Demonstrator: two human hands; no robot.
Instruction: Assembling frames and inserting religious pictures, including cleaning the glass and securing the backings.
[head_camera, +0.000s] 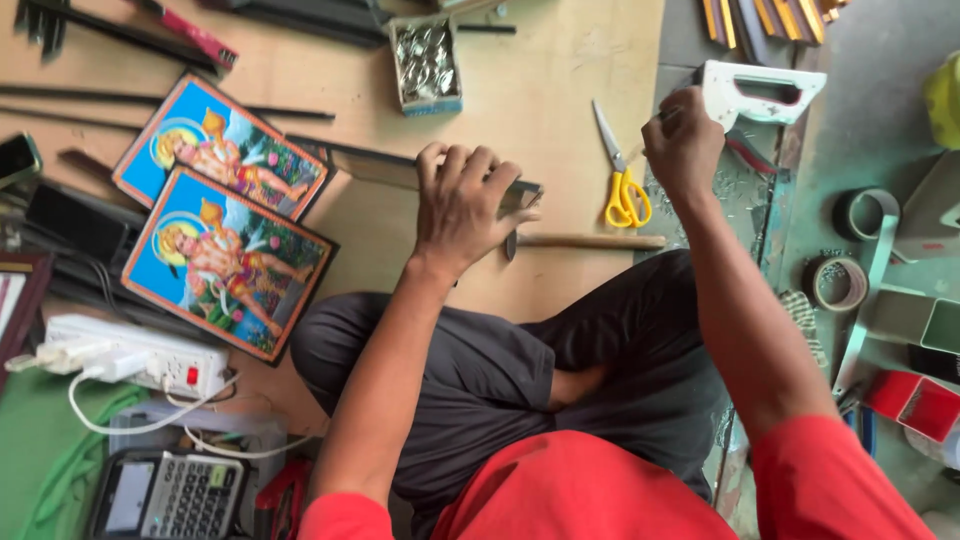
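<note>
Head view:
- The left hand (462, 205) is closed over the end of a dark frame strip (375, 167), fingers curled across its top, pressing it on the wooden board (560, 80).
- The strip runs left from the hand, between the lower picture and the box of metal parts, and lies flat on the board.
- The right hand (683, 140) is closed around the handle of a white staple gun (762, 92), which sits at the right edge of the board, over the grey floor (870, 120).
- The two hands are well apart; the scissors (622, 180), yellow-handled with blades pointing up, lie between them on the board.
- A hammer (590, 241) lies just below the left hand; its wooden handle points right, and the head is partly hidden by the hand.
- Two colour pictures (225, 250) lie left of the left hand, one overlapping the other, both tilted.
- A small box of metal parts (426, 62) stands open near the top of the board, above the strip.
- More dark strips (160, 100) lie along the upper left.
- A white power strip (135, 355) with plugged cables lies lower left, and a calculator (170, 495) lies below it.
- Tape rolls (840, 282) rest on the floor to the right, near a red box (915, 402).
- The person sits cross-legged in dark trousers and red sleeves.
</note>
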